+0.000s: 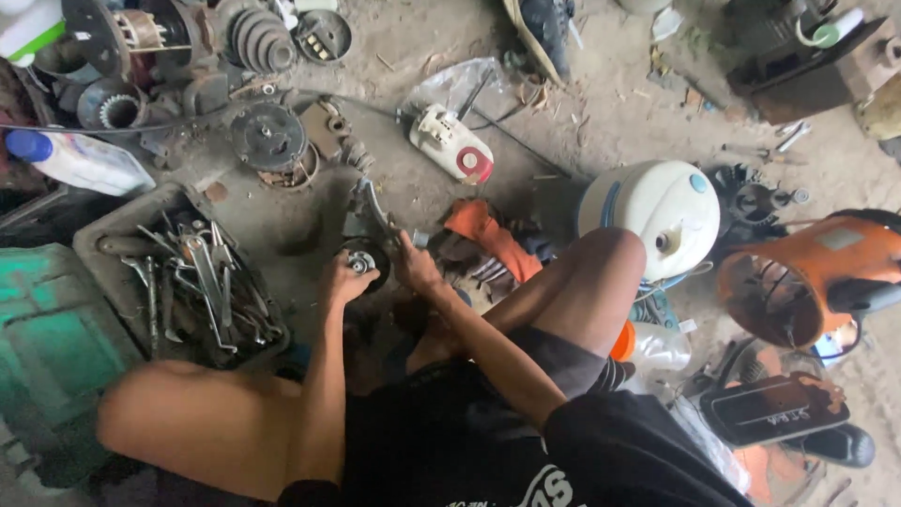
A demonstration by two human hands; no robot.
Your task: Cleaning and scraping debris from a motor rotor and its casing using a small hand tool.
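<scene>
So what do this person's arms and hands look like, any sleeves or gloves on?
Both hands are bare: no gloves on the left hand or the right hand. Forearms are uncovered, with no watch or bands visible. A black short sleeve covers the right upper arm, part of a black shirt with white print.

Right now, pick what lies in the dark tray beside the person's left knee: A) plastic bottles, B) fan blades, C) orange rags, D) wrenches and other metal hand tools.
D: the dark tray is filled with grey metal wrenches piled together.

White plastic bottle (80,161) with blue cap lies far left.
</scene>
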